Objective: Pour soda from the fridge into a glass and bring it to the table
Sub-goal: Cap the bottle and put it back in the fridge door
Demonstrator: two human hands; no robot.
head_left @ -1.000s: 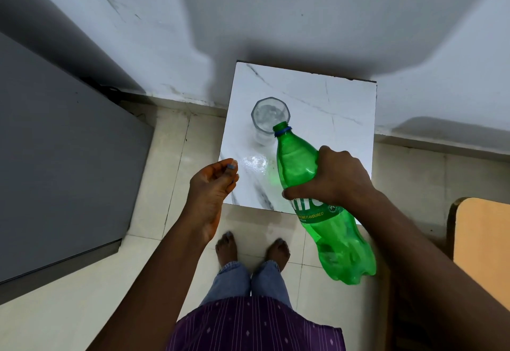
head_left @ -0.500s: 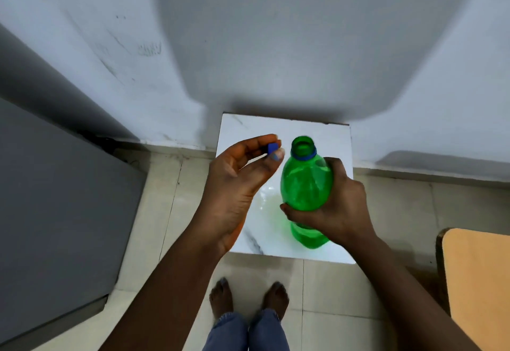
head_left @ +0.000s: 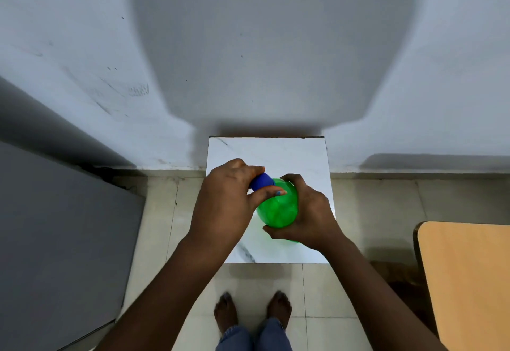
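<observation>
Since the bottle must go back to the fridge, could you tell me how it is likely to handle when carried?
The green bottle looks like thin plastic, so it probably flexes under the right hand. Its smooth round body may slip or roll.

Even, soft daylight, broad shadow cast on the wall (head_left: 273,47) beyond the gripped bottle (head_left: 278,207), edges bowed by wide-angle distortion, feet (head_left: 252,309) slightly blurred.
</observation>
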